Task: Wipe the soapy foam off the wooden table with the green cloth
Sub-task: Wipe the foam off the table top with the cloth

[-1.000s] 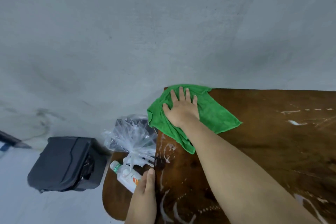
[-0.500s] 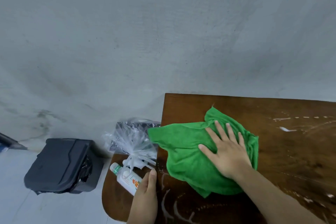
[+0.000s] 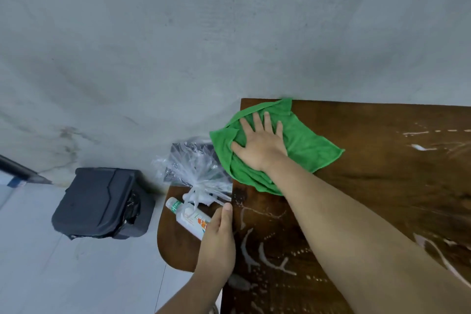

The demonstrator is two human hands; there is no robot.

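Observation:
A green cloth (image 3: 311, 150) lies crumpled on the far left corner of the dark wooden table (image 3: 382, 186), one edge hanging past the table's left side. My right hand (image 3: 260, 145) presses flat on the cloth with fingers spread, pointing at the wall. My left hand (image 3: 219, 239) rests on the table's left edge, thumb along the top; its fingers are hidden below. White foam streaks (image 3: 265, 260) lie near my left hand, and more foam (image 3: 420, 146) marks the far right.
A grey wall runs right behind the table. On a lower round brown stool (image 3: 173, 245) to the left lie a white bottle (image 3: 188, 219) and a knotted clear plastic bag (image 3: 196, 173). A black bin (image 3: 102, 201) stands on the floor further left.
My right hand slid the cloth from the far left corner toward me and to the right, then back up to the far left corner. My left hand stayed on the table edge.

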